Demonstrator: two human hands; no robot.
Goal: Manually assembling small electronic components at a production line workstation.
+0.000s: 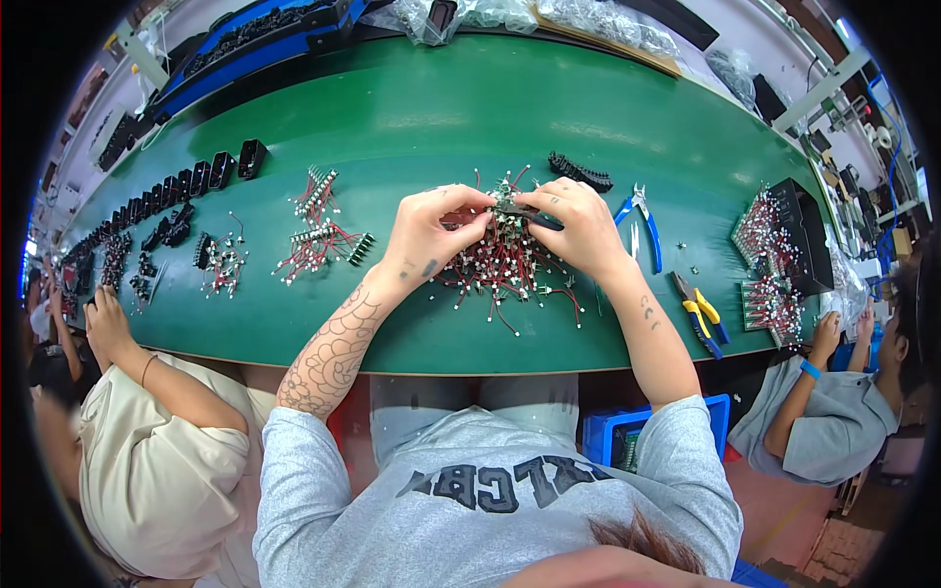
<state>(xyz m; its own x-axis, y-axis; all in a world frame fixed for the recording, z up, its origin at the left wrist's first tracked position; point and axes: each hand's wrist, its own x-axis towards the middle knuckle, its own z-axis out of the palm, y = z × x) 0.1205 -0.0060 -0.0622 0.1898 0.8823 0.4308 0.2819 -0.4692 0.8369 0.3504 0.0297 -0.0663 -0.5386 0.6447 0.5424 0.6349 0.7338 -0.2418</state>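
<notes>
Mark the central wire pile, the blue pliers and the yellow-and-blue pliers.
Central wire pile (501, 263): head view, middle of the heap.
Blue pliers (652, 227): head view, right handle.
Yellow-and-blue pliers (694, 314): head view, yellow grip.

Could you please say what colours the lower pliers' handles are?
The handles are yellow and blue, clearest in the head view.

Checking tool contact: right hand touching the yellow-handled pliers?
Apart: the head view shows green tabletop between the right hand and the yellow-handled pliers.

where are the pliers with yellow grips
In the head view, the pliers with yellow grips lie on the green table, right of the right forearm and below the blue-handled pliers.
</notes>
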